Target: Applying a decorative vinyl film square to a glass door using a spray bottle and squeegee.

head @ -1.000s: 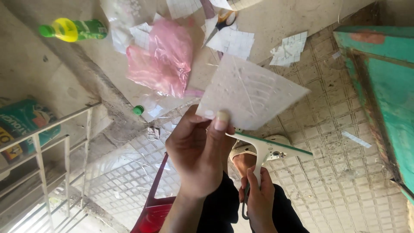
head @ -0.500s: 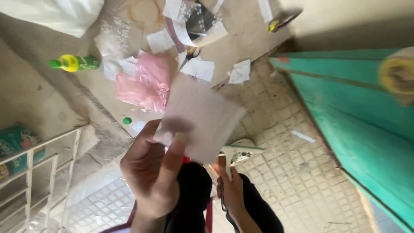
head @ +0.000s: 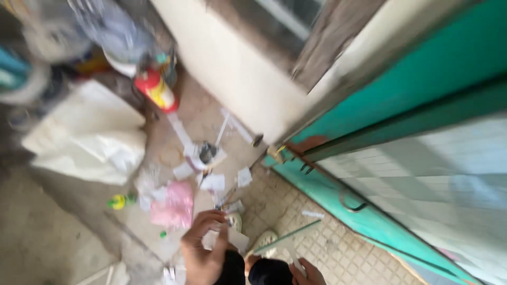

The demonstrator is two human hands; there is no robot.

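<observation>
The view is blurred. My left hand (head: 202,249) is low in the frame, fingers curled on a white sheet of paper (head: 236,239) held above my knees. My right hand (head: 308,274) shows only partly at the bottom edge. It grips the pale handle of a T-shaped tool whose thin green bar (head: 288,237) slants up to the right, just right of the paper. My feet in pale shoes (head: 262,241) stand on the tiled floor (head: 327,248) below.
A teal door (head: 422,174) and its frame fill the right. On the floor ahead lie paper scraps (head: 213,182), a pink plastic bag (head: 171,206) and a green-yellow bottle (head: 120,201). Farther back are a white sack (head: 90,132) and a red canister (head: 156,90).
The view has swung upward and to the right, so both hands now sit at the bottom edge. The paper is lower and looks smaller. The wall and door fill more of the view.
</observation>
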